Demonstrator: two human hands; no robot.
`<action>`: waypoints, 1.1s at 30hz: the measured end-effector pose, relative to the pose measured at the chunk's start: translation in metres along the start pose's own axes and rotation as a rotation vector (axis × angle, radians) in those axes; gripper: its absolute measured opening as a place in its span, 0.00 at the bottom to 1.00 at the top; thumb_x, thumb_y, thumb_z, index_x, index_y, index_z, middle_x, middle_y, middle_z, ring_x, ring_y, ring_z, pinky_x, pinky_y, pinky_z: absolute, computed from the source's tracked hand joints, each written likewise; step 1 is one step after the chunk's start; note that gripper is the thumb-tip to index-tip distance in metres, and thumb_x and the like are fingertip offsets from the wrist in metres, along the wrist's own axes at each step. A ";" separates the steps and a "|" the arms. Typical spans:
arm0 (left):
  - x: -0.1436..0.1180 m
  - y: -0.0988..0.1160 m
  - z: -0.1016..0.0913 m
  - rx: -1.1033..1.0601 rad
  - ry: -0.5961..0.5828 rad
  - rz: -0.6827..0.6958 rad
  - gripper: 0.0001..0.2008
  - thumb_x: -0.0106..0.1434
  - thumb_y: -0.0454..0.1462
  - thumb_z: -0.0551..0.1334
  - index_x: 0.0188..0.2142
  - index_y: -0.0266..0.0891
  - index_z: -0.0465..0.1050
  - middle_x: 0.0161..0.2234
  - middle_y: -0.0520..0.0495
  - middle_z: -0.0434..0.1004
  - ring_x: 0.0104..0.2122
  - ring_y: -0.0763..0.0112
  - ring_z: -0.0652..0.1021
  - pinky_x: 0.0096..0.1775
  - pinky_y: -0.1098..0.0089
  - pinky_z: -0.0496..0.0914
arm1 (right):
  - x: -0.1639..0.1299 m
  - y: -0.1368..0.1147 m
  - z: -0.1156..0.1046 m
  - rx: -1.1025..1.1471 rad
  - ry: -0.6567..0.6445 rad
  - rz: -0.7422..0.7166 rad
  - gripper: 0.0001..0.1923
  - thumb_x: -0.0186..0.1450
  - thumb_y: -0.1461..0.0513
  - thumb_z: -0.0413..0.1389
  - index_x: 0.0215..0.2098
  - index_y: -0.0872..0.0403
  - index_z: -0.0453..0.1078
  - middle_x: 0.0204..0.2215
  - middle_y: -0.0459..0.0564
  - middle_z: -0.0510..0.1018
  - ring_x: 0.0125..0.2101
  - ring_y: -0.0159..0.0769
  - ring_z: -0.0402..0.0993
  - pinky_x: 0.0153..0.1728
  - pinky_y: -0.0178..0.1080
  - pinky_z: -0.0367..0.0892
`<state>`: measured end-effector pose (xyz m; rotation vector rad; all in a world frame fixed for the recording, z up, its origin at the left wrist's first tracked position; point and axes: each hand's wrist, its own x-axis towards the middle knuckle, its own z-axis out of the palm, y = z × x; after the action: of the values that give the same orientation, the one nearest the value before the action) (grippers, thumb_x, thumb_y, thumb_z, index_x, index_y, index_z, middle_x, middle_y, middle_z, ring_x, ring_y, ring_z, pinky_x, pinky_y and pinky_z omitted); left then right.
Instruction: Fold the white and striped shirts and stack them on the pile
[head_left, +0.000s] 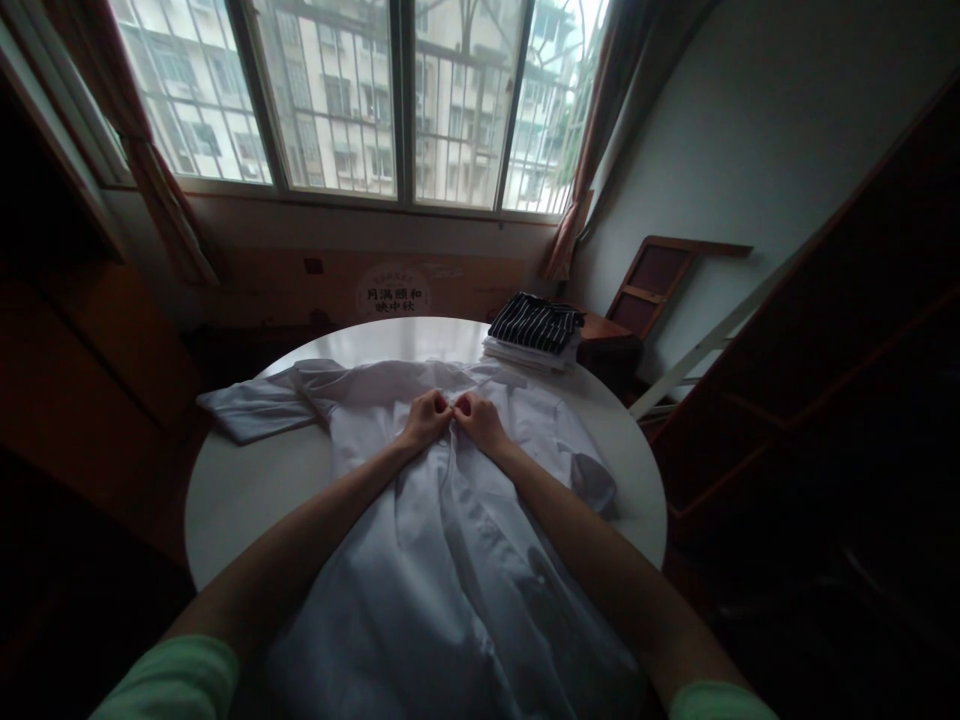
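A white long garment (pixel 420 530), like a coat or shirt, lies spread front up, its sleeves out to both sides and its lower part toward me. My left hand (pixel 429 418) is closed in a pinch on the front edge near the collar. Right beside it, my right hand (pixel 478 420) pinches the opposite front edge, the fingertips of both hands almost touching. Whether a button is between the fingers is too small to tell. The left sleeve (pixel 259 405) reaches past the table edge.
A round white table (pixel 240 500) carries the garment. Folded clothes, with a black striped piece (pixel 534 322) on top, sit at its far right. Behind stands a long printed box (pixel 465 285) under the barred window (pixel 337 100). A wooden chair (pixel 652 285) is at the right wall.
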<state>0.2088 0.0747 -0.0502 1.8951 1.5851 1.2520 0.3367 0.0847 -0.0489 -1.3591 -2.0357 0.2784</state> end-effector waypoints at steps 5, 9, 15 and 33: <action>0.000 0.000 -0.001 -0.041 0.003 0.031 0.05 0.49 0.33 0.57 0.19 0.36 0.62 0.18 0.56 0.63 0.20 0.78 0.64 0.24 0.76 0.57 | -0.001 -0.002 -0.003 -0.013 0.018 0.008 0.03 0.58 0.64 0.52 0.30 0.56 0.67 0.26 0.48 0.74 0.28 0.31 0.69 0.32 0.33 0.61; 0.001 -0.001 -0.003 -0.050 -0.023 0.052 0.04 0.49 0.33 0.57 0.20 0.36 0.63 0.19 0.55 0.64 0.21 0.78 0.65 0.25 0.76 0.57 | -0.002 -0.002 -0.003 -0.061 -0.019 0.003 0.04 0.60 0.63 0.52 0.31 0.57 0.66 0.28 0.50 0.74 0.30 0.33 0.70 0.33 0.34 0.61; 0.002 0.000 -0.002 -0.031 -0.017 0.052 0.03 0.49 0.34 0.58 0.22 0.36 0.64 0.20 0.54 0.65 0.22 0.77 0.66 0.26 0.75 0.59 | -0.003 -0.003 -0.004 -0.096 -0.064 0.012 0.04 0.60 0.64 0.50 0.33 0.57 0.65 0.30 0.51 0.75 0.31 0.34 0.70 0.34 0.34 0.60; 0.002 -0.003 -0.002 -0.078 -0.028 0.063 0.04 0.47 0.32 0.57 0.20 0.37 0.61 0.19 0.56 0.61 0.21 0.78 0.63 0.24 0.75 0.56 | -0.001 -0.003 -0.003 -0.079 -0.023 0.008 0.02 0.57 0.65 0.52 0.29 0.57 0.66 0.26 0.49 0.73 0.27 0.32 0.69 0.31 0.33 0.60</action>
<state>0.2054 0.0770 -0.0508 1.9185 1.4515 1.2889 0.3360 0.0818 -0.0457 -1.4181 -2.0805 0.2205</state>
